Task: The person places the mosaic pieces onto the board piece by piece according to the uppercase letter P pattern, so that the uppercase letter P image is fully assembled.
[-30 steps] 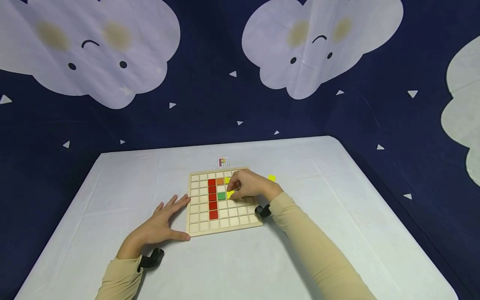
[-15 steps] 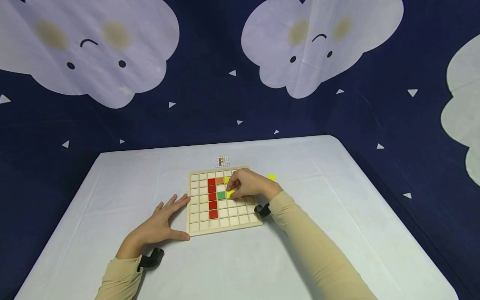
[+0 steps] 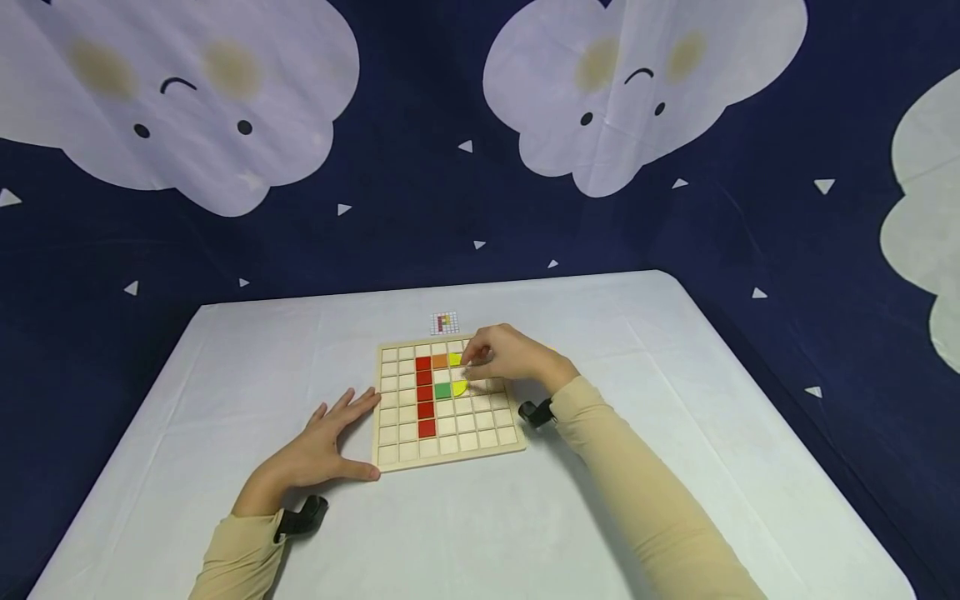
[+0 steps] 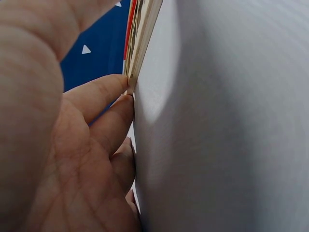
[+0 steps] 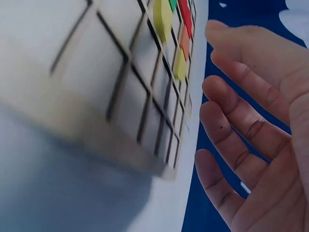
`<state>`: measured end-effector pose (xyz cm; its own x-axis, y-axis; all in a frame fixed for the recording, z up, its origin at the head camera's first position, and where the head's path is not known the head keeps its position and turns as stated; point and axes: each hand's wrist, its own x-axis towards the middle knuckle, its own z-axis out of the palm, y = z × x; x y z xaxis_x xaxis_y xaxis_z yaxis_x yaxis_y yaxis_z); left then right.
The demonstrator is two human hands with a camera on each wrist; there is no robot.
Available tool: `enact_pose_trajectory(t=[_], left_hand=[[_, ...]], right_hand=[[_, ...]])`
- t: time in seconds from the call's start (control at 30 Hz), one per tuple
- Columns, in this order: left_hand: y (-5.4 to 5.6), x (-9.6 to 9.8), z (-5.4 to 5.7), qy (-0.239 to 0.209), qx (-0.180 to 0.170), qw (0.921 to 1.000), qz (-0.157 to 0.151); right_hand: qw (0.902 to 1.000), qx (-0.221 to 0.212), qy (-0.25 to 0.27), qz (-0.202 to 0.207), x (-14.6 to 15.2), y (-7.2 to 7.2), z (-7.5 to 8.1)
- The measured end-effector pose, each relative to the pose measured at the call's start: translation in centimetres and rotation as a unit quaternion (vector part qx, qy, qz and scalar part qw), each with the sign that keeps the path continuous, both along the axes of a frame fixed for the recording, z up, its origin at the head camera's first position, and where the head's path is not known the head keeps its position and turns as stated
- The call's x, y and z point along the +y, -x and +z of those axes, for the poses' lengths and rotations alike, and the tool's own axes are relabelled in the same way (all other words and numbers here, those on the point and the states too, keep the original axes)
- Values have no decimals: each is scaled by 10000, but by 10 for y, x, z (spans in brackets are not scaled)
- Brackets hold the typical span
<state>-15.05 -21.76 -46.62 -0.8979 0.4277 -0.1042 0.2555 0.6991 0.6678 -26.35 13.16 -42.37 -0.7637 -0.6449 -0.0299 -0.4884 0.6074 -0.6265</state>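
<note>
A square wooden grid board (image 3: 480, 447) lies on the table. My left hand (image 3: 318, 454) is spread along its left side, fingertips and thumb at the edge; the left wrist view shows fingertips (image 4: 123, 82) against the board's edge. Close over the upper right of the board is my right hand (image 3: 510, 354), fingers loosely bent and holding nothing in the right wrist view. Just below and left of its fingers sits a yellow tile with a rounded corner (image 3: 460, 388), right of a green tile (image 3: 443, 390). Another yellow tile (image 3: 455, 360) lies beside an orange tile (image 3: 440, 361).
Several red tiles (image 3: 425, 393) form a column in the board's grid. A small printed pattern card (image 3: 444, 322) lies beyond the board's far edge. The white table (image 3: 450, 533) stands before a dark blue cloth backdrop (image 3: 420, 242) with clouds.
My right hand has let go of the rounded yellow tile and moved up and to the right. It now covers the loose yellow tile right of the board. The left hand has stayed put.
</note>
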Motion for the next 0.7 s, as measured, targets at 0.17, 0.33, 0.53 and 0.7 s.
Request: enact_pose_trajectory(t=[0.17, 0.33, 0.53, 0.7], left_hand=[[0, 1, 0, -23, -14, 10000, 9], [0, 1, 0, 1, -42, 10000, 23], [-1, 1, 0, 9, -39, 10000, 17], [-1, 1, 0, 12, -11, 10000, 10]], right_hand=[[9995, 133, 50, -287, 20, 4, 1], [9975, 265, 93, -655, 41, 7, -1], [9938, 360, 66, -1047, 64, 8, -1], [9906, 384, 206, -1296, 81, 8, -5]])
